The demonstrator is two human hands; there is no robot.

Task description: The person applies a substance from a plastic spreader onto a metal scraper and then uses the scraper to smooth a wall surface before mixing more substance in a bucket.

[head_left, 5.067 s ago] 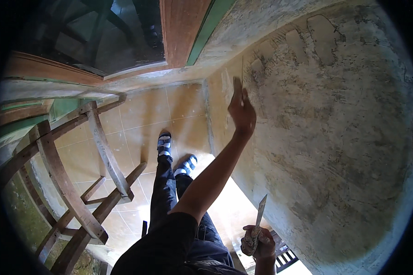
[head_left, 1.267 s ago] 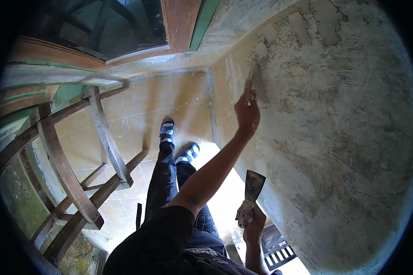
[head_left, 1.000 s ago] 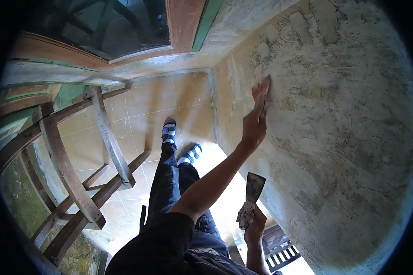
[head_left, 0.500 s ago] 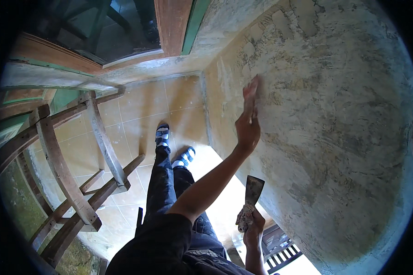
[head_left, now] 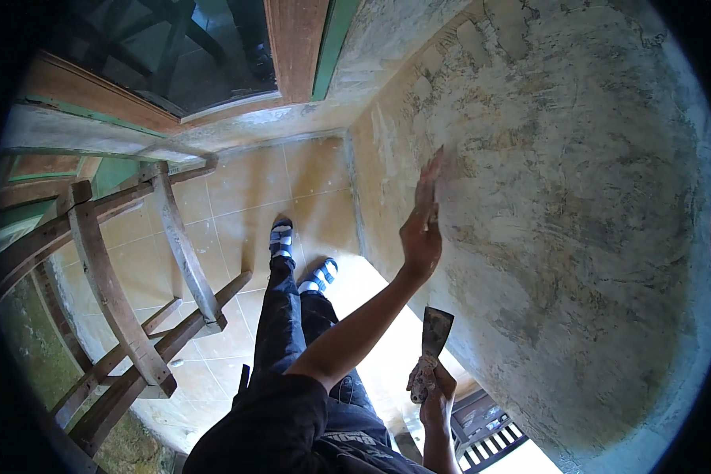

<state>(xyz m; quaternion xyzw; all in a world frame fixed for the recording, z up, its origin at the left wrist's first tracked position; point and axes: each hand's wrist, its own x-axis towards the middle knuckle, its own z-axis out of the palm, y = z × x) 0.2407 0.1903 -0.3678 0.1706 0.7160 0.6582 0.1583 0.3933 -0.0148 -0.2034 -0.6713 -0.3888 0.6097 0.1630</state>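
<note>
My left hand [head_left: 421, 229] is stretched out against the patchy grey plastered wall [head_left: 553, 229] on my right. Its fingers are extended and slightly blurred, with the palm turned to the wall; nothing shows in it. Lower down, my right hand [head_left: 438, 399] grips a putty knife [head_left: 436, 332] by its handle, which looks wrapped in dirty, plaster-smeared cloth. The flat metal blade points up and away from me, apart from my left hand. Rough trowel marks and yellowish patches cover the wall's surface.
On the left, a wooden ladder-like frame [head_left: 117, 292] leans over the tiled floor [head_left: 249, 178]. A wood-framed glass pane [head_left: 182, 55] with green trim stands ahead. My sandalled feet [head_left: 281, 239] are near the wall's foot. Dark slatted furniture [head_left: 482, 430] sits at the lower right.
My left hand has slid a short way along the wall, back toward me. The putty knife stays almost where it was in my right hand.
</note>
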